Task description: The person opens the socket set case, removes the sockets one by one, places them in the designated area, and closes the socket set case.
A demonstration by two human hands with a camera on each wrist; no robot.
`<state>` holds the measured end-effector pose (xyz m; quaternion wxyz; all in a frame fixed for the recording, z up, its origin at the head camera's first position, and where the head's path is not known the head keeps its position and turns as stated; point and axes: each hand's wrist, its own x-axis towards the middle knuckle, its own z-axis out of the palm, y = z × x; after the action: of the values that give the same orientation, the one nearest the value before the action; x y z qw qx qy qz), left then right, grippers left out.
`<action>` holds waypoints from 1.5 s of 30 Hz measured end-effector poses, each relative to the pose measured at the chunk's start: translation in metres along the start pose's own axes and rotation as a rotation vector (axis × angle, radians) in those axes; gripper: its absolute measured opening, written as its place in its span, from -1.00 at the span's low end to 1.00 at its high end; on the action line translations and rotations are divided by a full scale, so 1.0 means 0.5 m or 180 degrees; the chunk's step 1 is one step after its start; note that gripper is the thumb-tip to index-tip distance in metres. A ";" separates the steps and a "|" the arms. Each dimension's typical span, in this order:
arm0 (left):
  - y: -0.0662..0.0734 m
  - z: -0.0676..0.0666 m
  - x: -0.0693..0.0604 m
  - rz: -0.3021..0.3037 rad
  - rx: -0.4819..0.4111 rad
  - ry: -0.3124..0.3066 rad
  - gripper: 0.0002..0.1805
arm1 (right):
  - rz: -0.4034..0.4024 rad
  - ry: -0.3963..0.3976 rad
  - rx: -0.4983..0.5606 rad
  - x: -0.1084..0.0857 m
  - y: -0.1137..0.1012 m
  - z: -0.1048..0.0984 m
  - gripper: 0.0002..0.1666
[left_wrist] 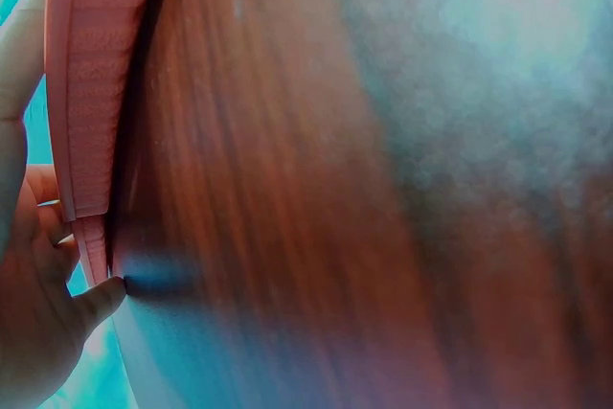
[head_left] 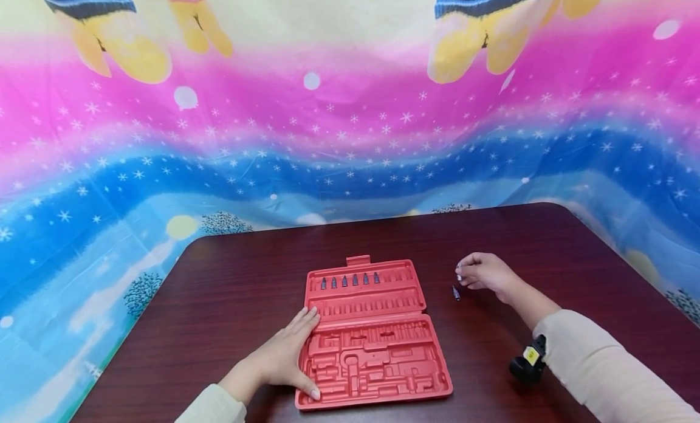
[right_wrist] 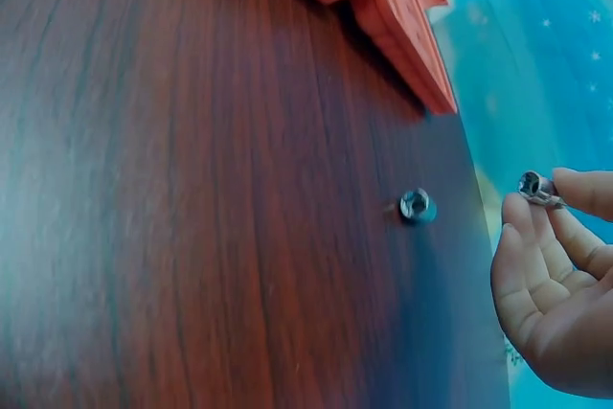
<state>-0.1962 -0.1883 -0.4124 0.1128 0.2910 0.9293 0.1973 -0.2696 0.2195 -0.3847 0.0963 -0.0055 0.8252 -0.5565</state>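
Observation:
An open red plastic tool case [head_left: 377,315] lies flat on the table with its molded slots facing up. Several dark bit sockets [head_left: 344,281] stand in a row in its upper half. My left hand [head_left: 284,353] rests on the case's left edge, fingers extended along the side and thumb over the lower half's rim. Right of the case, my right hand [head_left: 487,274] pinches a small metal bit socket [right_wrist: 538,189] between thumb and fingertips, just above the table. Another bit socket [head_left: 456,293] lies on the table just below that hand, its hollow end visible in the right wrist view.
The dark brown wooden table [head_left: 246,277] has rounded far corners. A patterned pink and blue cloth [head_left: 350,131] hangs behind and around it. A black wrist camera [head_left: 527,361] is strapped beneath the right sleeve.

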 end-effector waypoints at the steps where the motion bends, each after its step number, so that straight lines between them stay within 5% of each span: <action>1: 0.000 0.000 0.000 0.0011 -0.0001 0.0007 0.35 | 0.0020 -0.0013 -0.0027 -0.001 0.002 -0.002 -0.67; 17: -0.004 0.004 0.000 0.0004 -0.0002 -0.0015 0.35 | 0.0202 -0.0103 -0.0424 -0.005 0.043 -0.013 -0.78; 32: -0.002 0.002 0.000 0.0043 -0.0003 0.0007 0.33 | 0.0031 -0.0127 -0.0739 0.008 0.056 -0.002 -0.88; 45: -0.002 0.002 0.001 -0.0002 -0.0025 0.0004 0.34 | 0.0076 -0.0114 -0.0713 0.013 0.052 0.002 -0.92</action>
<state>-0.1967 -0.1887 -0.4136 0.1135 0.2902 0.9287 0.2010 -0.2733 0.2278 -0.4099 0.1165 -0.0163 0.8804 -0.4594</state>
